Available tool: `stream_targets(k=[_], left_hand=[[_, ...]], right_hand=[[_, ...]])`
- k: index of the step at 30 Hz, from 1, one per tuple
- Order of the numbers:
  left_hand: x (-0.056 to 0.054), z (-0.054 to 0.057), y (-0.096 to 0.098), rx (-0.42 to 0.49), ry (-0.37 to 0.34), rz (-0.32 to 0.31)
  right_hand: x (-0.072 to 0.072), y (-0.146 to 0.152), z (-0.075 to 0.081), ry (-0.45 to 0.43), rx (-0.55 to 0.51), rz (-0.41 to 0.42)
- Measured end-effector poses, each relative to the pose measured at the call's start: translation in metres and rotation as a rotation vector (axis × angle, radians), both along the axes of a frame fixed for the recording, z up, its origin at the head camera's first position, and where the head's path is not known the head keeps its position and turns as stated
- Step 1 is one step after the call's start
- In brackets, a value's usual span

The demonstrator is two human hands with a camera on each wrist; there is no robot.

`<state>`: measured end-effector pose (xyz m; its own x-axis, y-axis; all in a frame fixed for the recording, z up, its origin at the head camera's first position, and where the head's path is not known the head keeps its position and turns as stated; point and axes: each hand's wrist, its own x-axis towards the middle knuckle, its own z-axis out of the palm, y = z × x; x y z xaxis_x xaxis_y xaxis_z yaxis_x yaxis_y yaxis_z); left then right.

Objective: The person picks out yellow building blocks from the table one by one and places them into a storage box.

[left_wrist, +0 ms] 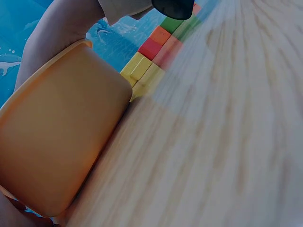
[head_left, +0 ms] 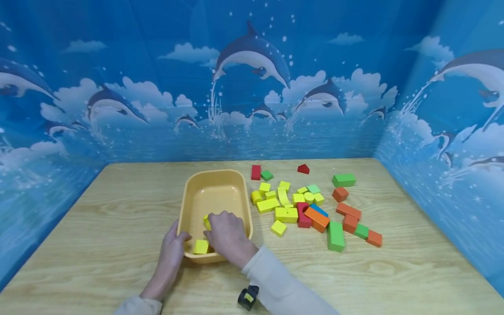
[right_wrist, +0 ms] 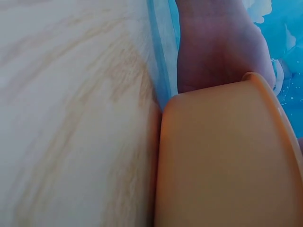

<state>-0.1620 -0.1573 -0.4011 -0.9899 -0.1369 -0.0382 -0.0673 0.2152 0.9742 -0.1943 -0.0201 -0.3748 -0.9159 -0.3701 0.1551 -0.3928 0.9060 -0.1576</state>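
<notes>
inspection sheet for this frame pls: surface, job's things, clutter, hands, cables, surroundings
Surface: wooden table, light grain.
Job's things: yellow tub holding one yellow block; a second yellow block under the fingers.
Clutter: pile of yellow, green, orange, red blocks right of the tub; small black and yellow device by the sleeve.
Hands: left hand grips the tub's near left rim; right hand reaches inside over a block, grip hidden.
Cables: nothing seen.
Surroundings: blue dolphin backdrop on three sides.

No readable text, labels, brands or numbers in any view. The backdrop [head_left: 252,87] carries only dolphin and cloud artwork. The blocks [head_left: 307,205] and tub [head_left: 214,192] are unmarked.
</notes>
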Motion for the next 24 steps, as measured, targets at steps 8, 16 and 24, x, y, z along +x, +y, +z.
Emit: stream_targets(k=[8, 16, 24], left_hand=[[0.001, -0.002, 0.002, 0.024, -0.011, -0.007], [-0.001, 0.001, 0.001, 0.021, -0.047, -0.015], [-0.002, 0.002, 0.0, 0.034, -0.061, -0.03]], right_hand=[[-0.002, 0.023, 0.01, 0.174, -0.046, 0.026], [-0.031, 0.082, 0.028, 0.262, -0.188, -0.122], [-0.056, 0.166, 0.028, 0.014, -0.108, -0.415]])
